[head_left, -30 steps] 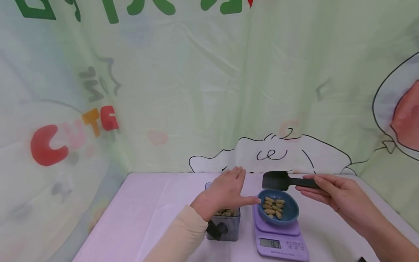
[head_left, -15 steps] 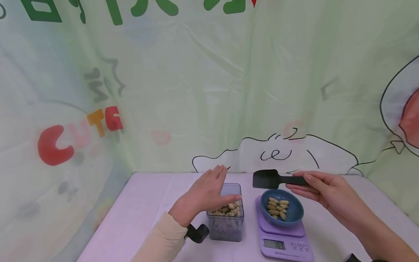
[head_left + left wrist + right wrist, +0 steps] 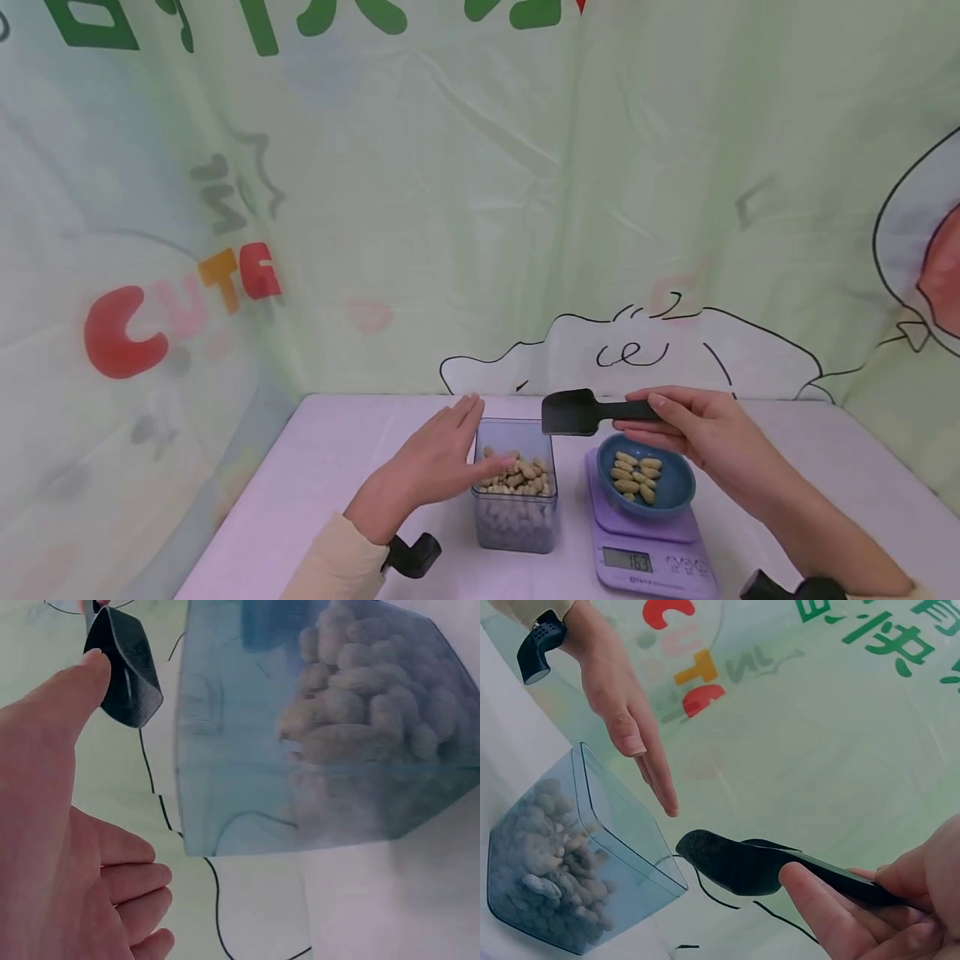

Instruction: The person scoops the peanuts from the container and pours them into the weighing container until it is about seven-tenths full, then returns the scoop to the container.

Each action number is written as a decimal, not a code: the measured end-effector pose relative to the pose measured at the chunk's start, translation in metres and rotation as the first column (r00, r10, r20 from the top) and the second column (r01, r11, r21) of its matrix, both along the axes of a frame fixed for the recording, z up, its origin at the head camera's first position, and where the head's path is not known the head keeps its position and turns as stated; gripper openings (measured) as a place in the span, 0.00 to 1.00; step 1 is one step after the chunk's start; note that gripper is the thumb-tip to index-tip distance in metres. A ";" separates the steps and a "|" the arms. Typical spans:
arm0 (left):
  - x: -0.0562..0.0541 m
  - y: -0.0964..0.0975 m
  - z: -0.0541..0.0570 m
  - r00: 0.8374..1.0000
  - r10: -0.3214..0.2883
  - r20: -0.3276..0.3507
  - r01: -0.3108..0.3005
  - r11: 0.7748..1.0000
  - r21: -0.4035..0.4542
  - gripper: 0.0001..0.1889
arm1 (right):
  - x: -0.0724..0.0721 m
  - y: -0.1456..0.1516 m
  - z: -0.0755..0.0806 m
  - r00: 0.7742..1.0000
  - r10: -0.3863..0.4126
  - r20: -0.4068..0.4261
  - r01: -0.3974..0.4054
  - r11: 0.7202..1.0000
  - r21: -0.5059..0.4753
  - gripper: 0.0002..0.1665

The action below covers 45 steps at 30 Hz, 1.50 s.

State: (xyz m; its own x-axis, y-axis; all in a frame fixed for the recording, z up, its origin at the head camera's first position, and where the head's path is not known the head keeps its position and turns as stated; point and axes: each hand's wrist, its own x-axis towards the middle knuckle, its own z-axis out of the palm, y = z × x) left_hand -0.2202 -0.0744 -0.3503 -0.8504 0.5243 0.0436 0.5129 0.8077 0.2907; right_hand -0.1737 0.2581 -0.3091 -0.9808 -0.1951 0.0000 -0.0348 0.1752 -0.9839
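My right hand (image 3: 697, 429) pinches the handle of a black scoop (image 3: 573, 412), held level over the right rim of a clear bluish bin (image 3: 517, 521). Unshelled peanuts (image 3: 521, 475) fill the lower part of that bin. Fingers straight and thumb spread, my left hand (image 3: 427, 462) hovers at the bin's left side and holds nothing; its thumb overlaps the peanuts in the head view. In the right wrist view the scoop (image 3: 735, 862) shows near the bin's open top. Under my right hand, a blue bowl (image 3: 678, 492) with several peanuts sits on a purple scale (image 3: 652, 575).
The scale's display (image 3: 628, 560) seems to read 163. A pale cloth covers the table (image 3: 315, 467), and a printed curtain (image 3: 375, 208) hangs behind it. Black wrist cameras (image 3: 414, 556) sit on both wrists.
My right hand has carried the scoop left, from above the bowl to the bin's edge. My left hand has shifted left, uncovering the bin. The display looks the same.
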 end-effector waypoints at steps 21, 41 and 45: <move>0.010 0.005 -0.030 0.997 0.036 -0.072 -0.037 0.999 -0.020 0.59 | -0.009 -0.056 -0.010 0.992 0.125 -0.028 -0.123 0.989 0.078 0.21; 0.012 0.013 -0.038 0.993 0.026 -0.117 -0.030 0.999 -0.036 0.58 | -0.011 -0.082 -0.022 0.977 0.215 -0.012 -0.208 0.955 0.210 0.17; 0.012 0.013 -0.037 0.993 0.028 -0.116 -0.035 0.998 -0.056 0.58 | -0.011 -0.085 -0.022 0.975 0.222 -0.006 -0.216 0.953 0.214 0.17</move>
